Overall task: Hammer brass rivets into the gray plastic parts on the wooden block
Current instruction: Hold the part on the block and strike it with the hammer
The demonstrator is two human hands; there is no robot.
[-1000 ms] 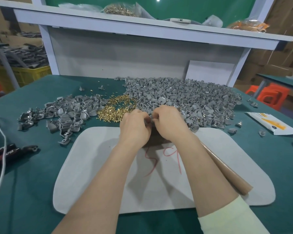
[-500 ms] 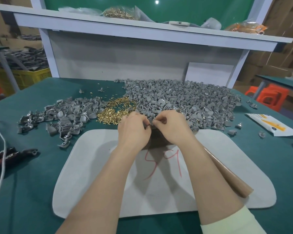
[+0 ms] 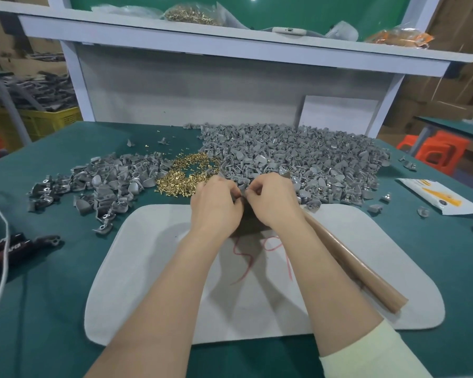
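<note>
Over the dark wooden block (image 3: 250, 226) at the far edge of the pale gray felt mat (image 3: 148, 268), we hold our left hand (image 3: 216, 205) and right hand (image 3: 275, 204) fingertip to fingertip, both curled and pinching a small gray plastic part (image 3: 242, 192). Just beyond, on the green desk (image 3: 52, 296), lie the heap of brass rivets (image 3: 185, 177) and the big pile of gray plastic parts (image 3: 311, 159). A brown wooden handle (image 3: 352, 266) slants beside our right forearm.

The left hand (image 3: 216, 205) and right hand (image 3: 273, 203) are bare; a pale cream sleeve (image 3: 366, 353) covers the right elbow
</note>
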